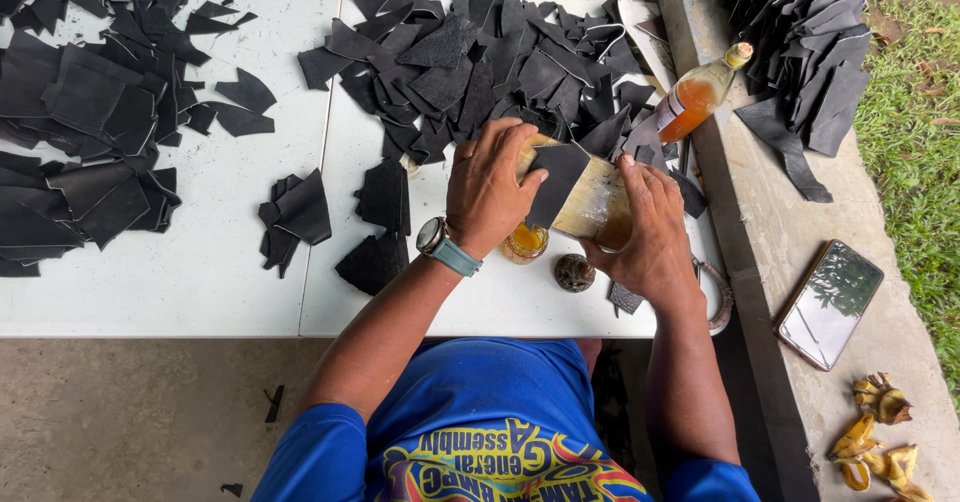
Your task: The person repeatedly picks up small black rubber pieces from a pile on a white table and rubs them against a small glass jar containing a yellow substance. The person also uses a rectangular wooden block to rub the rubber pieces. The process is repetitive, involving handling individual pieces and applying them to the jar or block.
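My left hand (490, 187) presses a black leather piece (556, 180) flat onto a glue-stained wooden block (598, 202) on the white table (190, 282). A teal-strapped watch sits on that wrist. My right hand (655, 227) grips the block's right side and near edge, steadying it. A small open jar of amber glue (526, 243) stands just below my left hand, and a dark round lid or brush knob (574, 273) lies next to it.
Heaps of black leather pieces cover the table at far centre (470, 57) and left (85, 122), with small stacks (295, 217) in between. A bottle of amber liquid (697, 95) leans on a concrete ledge (770, 262), which holds a phone (830, 304), banana peels (880, 442) and more leather (805, 42).
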